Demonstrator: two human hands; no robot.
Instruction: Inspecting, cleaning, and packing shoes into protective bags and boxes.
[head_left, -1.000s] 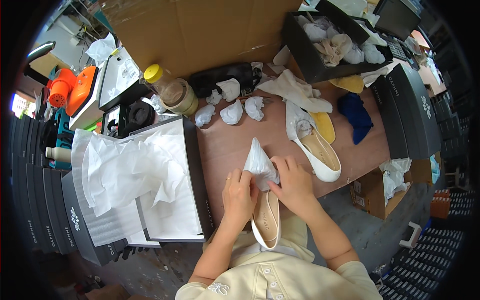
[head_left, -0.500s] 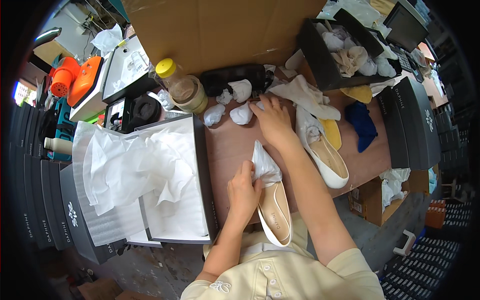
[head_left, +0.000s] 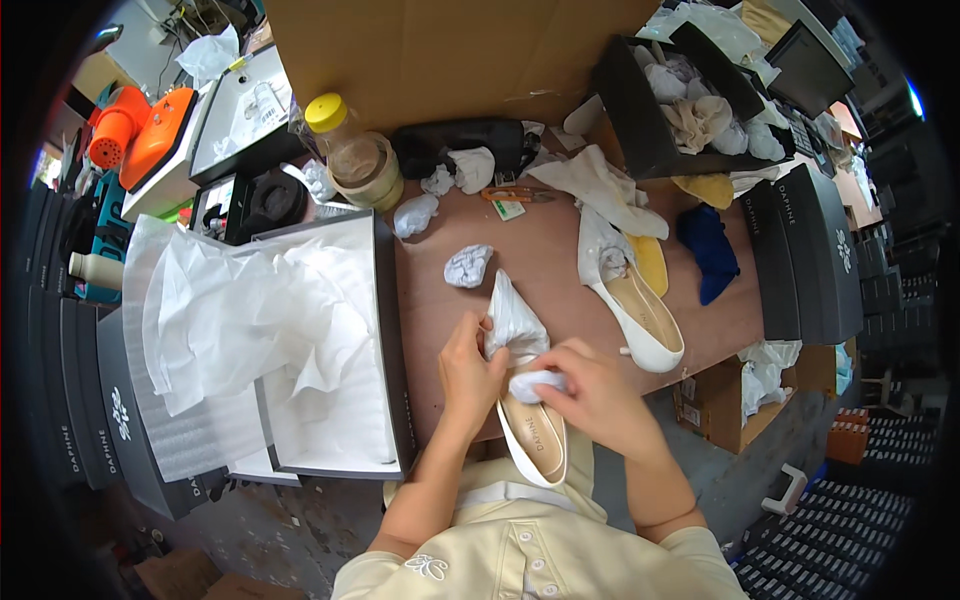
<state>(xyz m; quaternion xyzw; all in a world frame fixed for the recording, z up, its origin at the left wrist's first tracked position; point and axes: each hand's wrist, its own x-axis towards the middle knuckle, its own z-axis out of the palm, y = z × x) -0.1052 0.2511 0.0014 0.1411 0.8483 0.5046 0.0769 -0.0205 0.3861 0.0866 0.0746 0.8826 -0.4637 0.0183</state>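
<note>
A cream flat shoe (head_left: 538, 446) lies at the table's near edge, its toe wrapped in white tissue (head_left: 514, 322). My left hand (head_left: 468, 372) grips the shoe and its tissue from the left side. My right hand (head_left: 590, 392) presses a crumpled white paper ball (head_left: 532, 384) at the shoe's opening. A second cream shoe (head_left: 640, 312) lies to the right, with paper in its toe. Another paper ball (head_left: 468, 265) sits just beyond my hands.
An open shoe box (head_left: 385, 330) lined with white tissue stands on the left. Further back are a yellow-lidded jar (head_left: 352, 150), more paper balls (head_left: 415, 213), orange-handled scissors (head_left: 510, 195) and a black box of paper wads (head_left: 640, 130). Black boxes (head_left: 810, 250) stack at the right.
My right hand reached back to the paper balls, then returned with one to the shoe's opening. My left hand kept hold of the shoe.
</note>
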